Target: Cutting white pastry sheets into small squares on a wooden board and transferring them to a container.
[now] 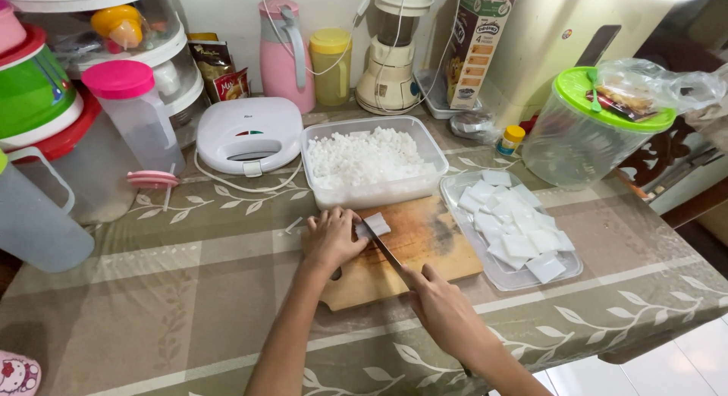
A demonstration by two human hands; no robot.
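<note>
- The left hand lies flat-curled on the wooden cutting board, fingertips pinning a stack of white translucent slabs at the board's upper middle.
- The right hand is closed around the handle of a knife — the blade runs up and left, its tip meeting the slabs just beside the left fingers.
- Behind the board stands a clear plastic tub filled with small white cubes.
- To the right of the board, touching its edge, a clear lid-like tray carries more white square slabs, loosely overlapped.
- Farther back sit a white sandwich press, a pink jug and a blender — all on the leaf-patterned tablecloth.
</note>
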